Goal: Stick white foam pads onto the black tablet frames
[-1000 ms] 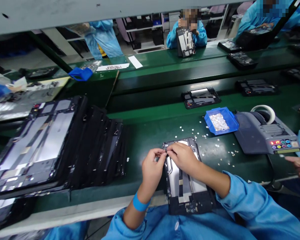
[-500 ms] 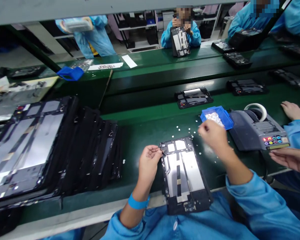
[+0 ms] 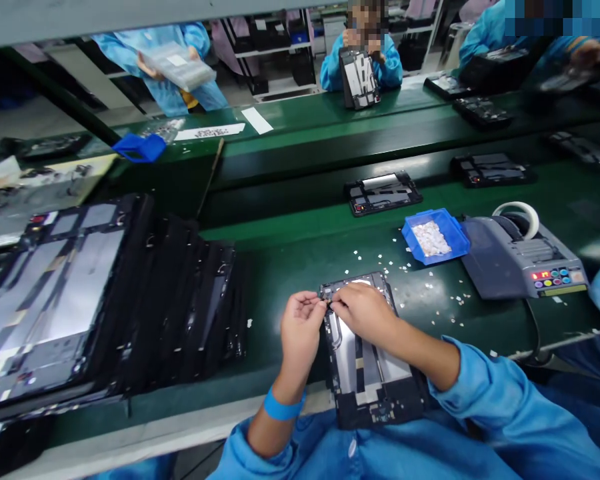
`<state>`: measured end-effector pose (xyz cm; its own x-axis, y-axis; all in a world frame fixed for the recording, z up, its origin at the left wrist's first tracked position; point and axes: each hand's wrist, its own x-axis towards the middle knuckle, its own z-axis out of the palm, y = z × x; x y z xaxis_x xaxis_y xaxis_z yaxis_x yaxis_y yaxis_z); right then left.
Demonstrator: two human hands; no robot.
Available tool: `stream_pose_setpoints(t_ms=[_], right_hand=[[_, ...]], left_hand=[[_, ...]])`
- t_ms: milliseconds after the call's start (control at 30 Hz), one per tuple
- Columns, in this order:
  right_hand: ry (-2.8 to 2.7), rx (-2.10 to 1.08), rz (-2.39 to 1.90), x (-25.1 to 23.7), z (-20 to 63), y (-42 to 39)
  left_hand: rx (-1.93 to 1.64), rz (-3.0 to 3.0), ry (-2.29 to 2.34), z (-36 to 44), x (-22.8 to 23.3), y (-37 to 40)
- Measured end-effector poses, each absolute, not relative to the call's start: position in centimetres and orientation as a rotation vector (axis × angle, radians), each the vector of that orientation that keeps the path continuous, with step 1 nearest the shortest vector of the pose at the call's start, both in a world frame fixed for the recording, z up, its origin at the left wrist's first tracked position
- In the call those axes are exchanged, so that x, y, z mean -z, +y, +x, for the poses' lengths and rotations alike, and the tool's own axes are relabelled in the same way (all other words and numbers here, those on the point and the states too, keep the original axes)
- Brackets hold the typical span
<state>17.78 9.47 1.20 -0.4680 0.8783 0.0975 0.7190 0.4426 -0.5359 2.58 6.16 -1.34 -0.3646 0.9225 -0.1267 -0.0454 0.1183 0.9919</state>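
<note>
An opened tablet with silver battery panels and a dark lower strip leans on the table's front edge, tilted towards my lap. At its upper left corner, my left hand is closed in a pinch, a blue band round the wrist. My right hand reaches across the tablet's upper part, thumb and finger pinched close to the left fingertips. Something tiny and dark shows between the two hands, too small to name. The right hand covers much of the tablet's top panels.
Right of the tablet are a blue tray of small white pieces, scattered white bits and a grey tape dispenser. Stacked tablets stand at the left. Another tablet lies beyond, and co-workers in blue handle parts across the line.
My right hand has moved left from beside the blue tray to the tablet's upper left corner, meeting the left hand. The co-worker's hands by the tape dispenser have left view.
</note>
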Motion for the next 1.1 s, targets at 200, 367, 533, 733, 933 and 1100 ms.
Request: stream_pose_setpoints(t_ms=[200, 367, 533, 733, 933, 1100], right_hand=[[-2.337, -0.566, -1.401, -0.8, 17.5, 9.8], [-2.329, -0.542, -1.34, -0.7, 16.5, 10.2], [-2.197, -0.505, -1.397, -2.0, 20.9, 12.7], [-1.772, -0.168, -2.152, -4.5, 32.4, 16.6], [-2.075, -0.773, -1.573, -4.6, 25.3, 12.9], [-2.177, -0.885, -1.591, -3.2, 18.5, 13.5]], left_hand=[[-1.376, 0.986, 1.592, 3.1, 1.0, 5.5], [-1.368, 1.04, 1.572, 3.1, 1.0, 5.3], [-1.373, 0.934, 1.493, 2.6, 1.1, 5.9], [-1.385, 0.855, 1.444, 2.0, 1.4, 6.2], [-1.367, 0.965, 1.499, 0.6, 1.4, 5.1], [-1.212, 1.341, 1.675, -1.6, 1.7, 5.0]])
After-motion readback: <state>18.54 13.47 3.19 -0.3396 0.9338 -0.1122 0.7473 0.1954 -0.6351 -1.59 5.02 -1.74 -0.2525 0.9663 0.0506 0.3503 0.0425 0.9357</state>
